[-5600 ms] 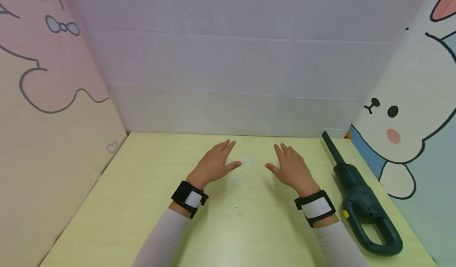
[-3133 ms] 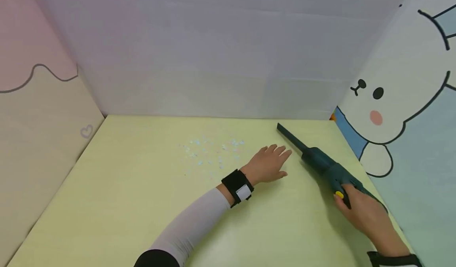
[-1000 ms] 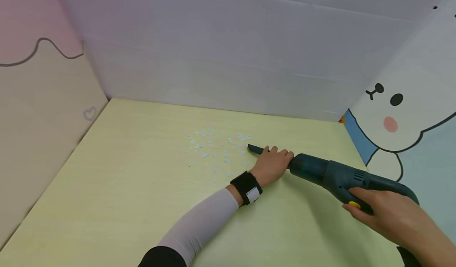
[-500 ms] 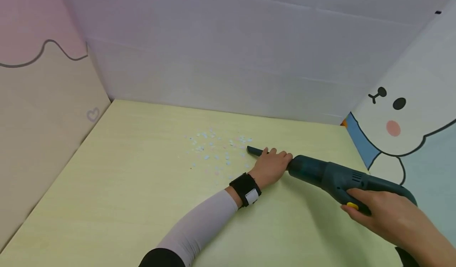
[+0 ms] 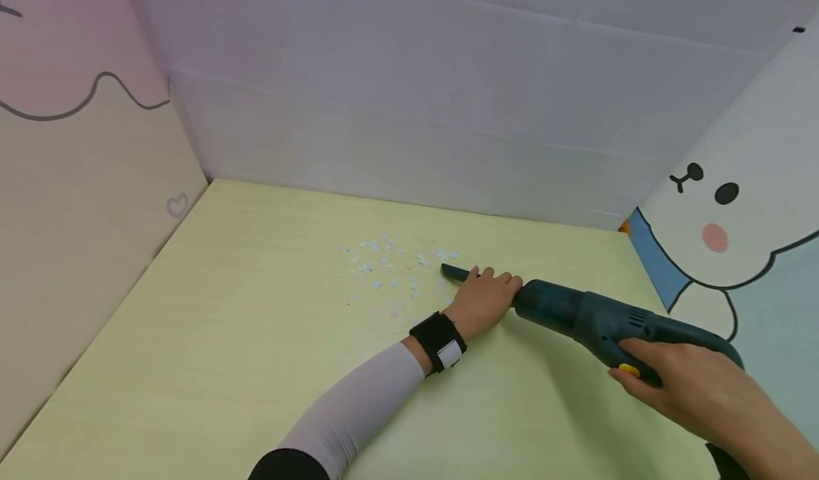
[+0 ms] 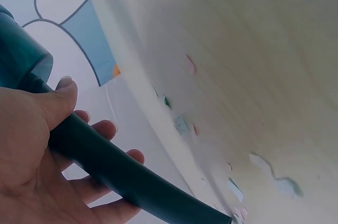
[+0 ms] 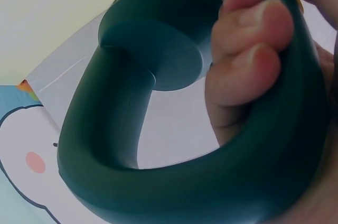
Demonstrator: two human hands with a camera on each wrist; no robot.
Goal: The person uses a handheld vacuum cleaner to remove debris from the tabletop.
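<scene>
A dark green handheld vacuum cleaner [image 5: 595, 318] is held in both hands over the right half of the table, slanting with its narrow nozzle to the left. My right hand [image 5: 704, 391] grips the loop handle [image 7: 100, 118], its thumb near the yellow button [image 5: 629, 370]. My left hand [image 5: 483, 304] wraps its thumb and fingers around the nozzle [image 6: 142, 182] just ahead of the body. The nozzle's tip is close to the right side of scattered small paper scraps [image 5: 377, 284], pale blue, white and pink. In the left wrist view, several scraps lie beyond the tip.
The pale yellow table [image 5: 211, 366] is bounded by a white panel [image 5: 409, 96] at the back. A pink and beige panel [image 5: 77, 203] stands at the left, and one with a cartoon rabbit [image 5: 755, 203] at the right.
Earlier both hands were empty and the vacuum cleaner lay at the right. The right hand took its handle, then the left its nozzle, and it swung left toward the scraps. Little moved in the last second.
</scene>
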